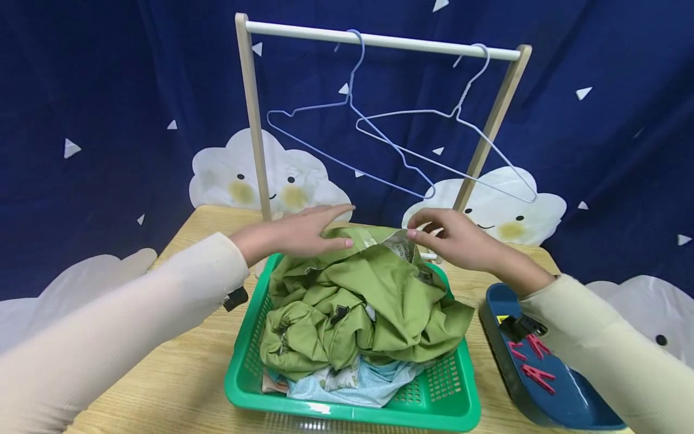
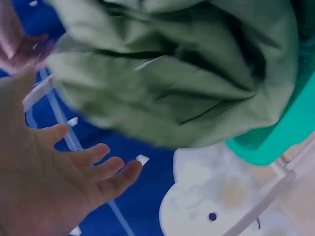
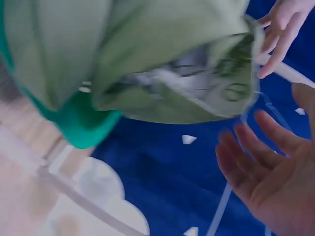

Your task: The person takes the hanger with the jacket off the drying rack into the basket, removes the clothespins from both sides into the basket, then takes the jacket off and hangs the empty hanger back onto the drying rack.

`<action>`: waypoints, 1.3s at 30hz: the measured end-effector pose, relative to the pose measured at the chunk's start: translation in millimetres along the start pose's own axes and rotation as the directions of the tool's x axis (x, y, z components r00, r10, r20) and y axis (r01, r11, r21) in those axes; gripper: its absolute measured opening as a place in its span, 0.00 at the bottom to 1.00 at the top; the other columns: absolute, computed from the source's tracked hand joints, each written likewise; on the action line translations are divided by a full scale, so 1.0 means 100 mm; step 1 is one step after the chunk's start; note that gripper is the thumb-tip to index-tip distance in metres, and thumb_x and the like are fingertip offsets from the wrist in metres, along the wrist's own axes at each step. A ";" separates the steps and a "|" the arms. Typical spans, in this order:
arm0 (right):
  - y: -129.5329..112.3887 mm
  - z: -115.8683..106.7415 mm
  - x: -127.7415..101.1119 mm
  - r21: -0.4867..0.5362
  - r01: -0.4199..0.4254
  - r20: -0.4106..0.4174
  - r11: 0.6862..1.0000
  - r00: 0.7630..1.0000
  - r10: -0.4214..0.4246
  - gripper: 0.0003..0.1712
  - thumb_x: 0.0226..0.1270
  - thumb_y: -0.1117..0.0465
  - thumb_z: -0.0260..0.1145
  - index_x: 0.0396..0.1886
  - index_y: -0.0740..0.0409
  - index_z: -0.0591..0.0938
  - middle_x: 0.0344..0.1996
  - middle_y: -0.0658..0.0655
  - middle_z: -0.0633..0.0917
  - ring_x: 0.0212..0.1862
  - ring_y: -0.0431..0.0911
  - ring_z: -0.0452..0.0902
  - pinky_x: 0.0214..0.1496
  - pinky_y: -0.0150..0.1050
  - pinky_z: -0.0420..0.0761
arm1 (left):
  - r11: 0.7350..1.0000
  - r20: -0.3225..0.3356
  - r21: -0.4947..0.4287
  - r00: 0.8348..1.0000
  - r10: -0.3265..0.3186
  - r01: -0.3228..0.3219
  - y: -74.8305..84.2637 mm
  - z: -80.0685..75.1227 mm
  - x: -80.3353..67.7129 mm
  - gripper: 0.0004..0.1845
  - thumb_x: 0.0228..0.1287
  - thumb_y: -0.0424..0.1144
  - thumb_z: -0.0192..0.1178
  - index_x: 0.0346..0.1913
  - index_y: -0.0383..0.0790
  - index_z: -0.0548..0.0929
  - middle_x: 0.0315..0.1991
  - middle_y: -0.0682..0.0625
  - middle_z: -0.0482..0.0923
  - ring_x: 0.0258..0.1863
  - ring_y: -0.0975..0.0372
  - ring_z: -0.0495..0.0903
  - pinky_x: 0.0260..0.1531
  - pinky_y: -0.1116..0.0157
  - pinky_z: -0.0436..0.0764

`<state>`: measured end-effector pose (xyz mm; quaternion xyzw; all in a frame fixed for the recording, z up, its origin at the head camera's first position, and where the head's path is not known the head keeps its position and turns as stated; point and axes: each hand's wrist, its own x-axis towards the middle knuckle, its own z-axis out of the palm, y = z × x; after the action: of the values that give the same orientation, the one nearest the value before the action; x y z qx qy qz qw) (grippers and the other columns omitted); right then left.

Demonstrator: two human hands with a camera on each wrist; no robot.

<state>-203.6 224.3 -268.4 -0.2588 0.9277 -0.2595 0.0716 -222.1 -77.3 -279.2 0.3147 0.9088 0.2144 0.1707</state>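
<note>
A crumpled green garment (image 1: 374, 289) with dark prints and a whitish printed inner side lies heaped in a green plastic basket (image 1: 352, 402). Its far edge is raised between the two hands. My left hand (image 1: 306, 232) hovers at the upper left of the heap, fingers extended and spread from the thumb; the left wrist view shows its bare palm beside the cloth. At the upper right, my right hand (image 1: 452, 238) has loosely bent fingers, with the thumb tip right at the cloth's edge. In the right wrist view nothing lies between its fingers. Light blue cloth (image 1: 347, 386) shows beneath the garment.
Behind the basket stands a clothes rack (image 1: 379, 41) with a blue hanger (image 1: 347, 163) and a paler hanger (image 1: 461, 111) on its bar. On the right of the wooden table (image 1: 162, 367), a dark blue tray (image 1: 575, 392) holds red letter shapes (image 1: 538, 378), partly under the right forearm.
</note>
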 end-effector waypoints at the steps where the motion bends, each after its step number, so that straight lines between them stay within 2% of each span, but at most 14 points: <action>1: 0.04 0.03 0.03 -0.001 0.006 0.001 1.000 1.000 -0.006 0.22 0.79 0.53 0.58 0.64 0.59 0.77 0.63 0.63 0.80 0.56 0.55 0.82 0.53 0.50 0.82 | 1.000 0.039 -0.009 0.999 -0.006 0.006 -0.01 0.04 0.04 0.42 0.75 0.63 0.48 0.83 0.54 0.45 0.82 0.45 0.49 0.81 0.49 0.51 0.78 0.44 0.54; 3: 0.13 0.12 0.09 0.000 0.014 0.049 1.000 0.999 -0.014 0.31 0.79 0.50 0.57 0.75 0.56 0.67 0.73 0.63 0.70 0.70 0.60 0.70 0.67 0.59 0.73 | 1.000 0.129 -0.025 0.992 0.000 0.003 0.01 0.12 0.09 0.42 0.75 0.65 0.47 0.83 0.57 0.42 0.83 0.45 0.45 0.82 0.48 0.48 0.78 0.44 0.51; 6: 0.18 0.25 0.09 0.002 0.015 0.199 1.000 0.980 -0.015 0.41 0.78 0.44 0.56 0.82 0.51 0.53 0.80 0.62 0.57 0.79 0.63 0.55 0.75 0.68 0.57 | 1.000 0.250 0.001 0.968 0.009 -0.010 0.09 0.23 0.08 0.42 0.73 0.67 0.48 0.82 0.63 0.43 0.83 0.43 0.42 0.82 0.47 0.46 0.78 0.41 0.49; 7: 0.18 0.28 0.07 -0.011 0.013 0.252 1.000 0.968 -0.010 0.44 0.77 0.42 0.57 0.83 0.49 0.51 0.81 0.63 0.54 0.80 0.66 0.47 0.76 0.71 0.51 | 0.999 0.276 0.037 0.961 0.000 -0.010 0.11 0.27 0.07 0.42 0.72 0.69 0.48 0.82 0.66 0.44 0.83 0.43 0.41 0.82 0.46 0.45 0.77 0.40 0.49; 10: 0.16 0.39 -0.04 -0.087 -0.026 0.391 0.996 0.918 0.058 0.49 0.72 0.33 0.58 0.83 0.40 0.48 0.83 0.60 0.48 0.81 0.69 0.37 0.74 0.76 0.45 | 0.988 0.324 0.157 0.944 -0.057 0.006 0.18 0.33 -0.02 0.43 0.67 0.73 0.50 0.80 0.75 0.44 0.84 0.43 0.38 0.82 0.42 0.40 0.76 0.35 0.45; 13: 0.11 0.48 -0.16 -0.151 -0.044 0.468 0.988 0.877 0.110 0.54 0.66 0.28 0.61 0.83 0.32 0.45 0.84 0.56 0.41 0.81 0.69 0.30 0.73 0.77 0.42 | 0.972 0.346 0.233 0.930 -0.120 0.039 0.20 0.37 -0.14 0.46 0.62 0.76 0.52 0.78 0.80 0.43 0.84 0.48 0.35 0.82 0.40 0.37 0.74 0.31 0.41; 16: 0.06 0.57 -0.25 -0.147 -0.048 0.513 0.988 0.850 0.118 0.57 0.63 0.27 0.62 0.82 0.30 0.43 0.83 0.54 0.36 0.82 0.66 0.30 0.74 0.76 0.45 | 0.961 0.358 0.264 0.918 -0.172 0.077 0.20 0.42 -0.26 0.50 0.57 0.78 0.56 0.77 0.82 0.40 0.84 0.53 0.31 0.82 0.41 0.34 0.73 0.30 0.41; 21: -0.01 0.71 -0.36 -0.142 -0.038 0.554 0.989 0.825 0.111 0.62 0.60 0.26 0.65 0.82 0.30 0.39 0.83 0.53 0.30 0.81 0.68 0.30 0.73 0.77 0.49 | 0.943 0.364 0.313 0.903 -0.231 0.115 0.20 0.52 -0.39 0.58 0.49 0.79 0.61 0.77 0.83 0.36 0.83 0.57 0.26 0.82 0.43 0.31 0.69 0.26 0.44; 23: -0.03 0.75 -0.37 -0.158 -0.028 0.560 0.987 0.821 0.112 0.63 0.59 0.26 0.65 0.82 0.31 0.37 0.82 0.53 0.30 0.81 0.69 0.32 0.73 0.77 0.49 | 0.943 0.368 0.307 0.899 -0.238 0.124 0.19 0.56 -0.41 0.60 0.48 0.79 0.63 0.77 0.82 0.35 0.83 0.56 0.25 0.82 0.42 0.30 0.68 0.25 0.45; 29: -0.05 0.83 -0.37 -0.221 -0.056 0.585 0.974 0.791 0.178 0.65 0.57 0.23 0.64 0.82 0.29 0.35 0.82 0.51 0.28 0.80 0.72 0.35 0.73 0.76 0.49 | 0.949 0.384 0.284 0.890 -0.244 0.138 0.15 0.70 -0.41 0.63 0.47 0.79 0.64 0.77 0.80 0.32 0.83 0.55 0.24 0.82 0.41 0.33 0.70 0.28 0.51; 36: -0.08 0.94 -0.31 -0.297 -0.090 0.587 0.951 0.768 0.256 0.66 0.55 0.20 0.62 0.81 0.27 0.33 0.82 0.49 0.28 0.80 0.72 0.35 0.73 0.76 0.51 | 0.921 0.383 0.352 0.872 -0.305 0.167 0.14 0.87 -0.36 0.65 0.43 0.83 0.60 0.76 0.80 0.27 0.83 0.56 0.23 0.82 0.43 0.39 0.67 0.33 0.64; 39: -0.08 0.99 -0.30 -0.337 -0.098 0.585 0.936 0.757 0.290 0.66 0.54 0.18 0.61 0.81 0.27 0.33 0.82 0.48 0.28 0.80 0.71 0.36 0.74 0.74 0.51 | 0.908 0.379 0.376 0.864 -0.333 0.185 0.16 0.93 -0.33 0.67 0.42 0.85 0.59 0.76 0.79 0.26 0.83 0.57 0.23 0.83 0.45 0.40 0.66 0.35 0.67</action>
<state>-147.4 190.0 -348.8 -0.2391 0.9000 -0.0131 0.3643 -148.0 -60.9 -344.8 0.2518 0.9045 -0.0404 0.3418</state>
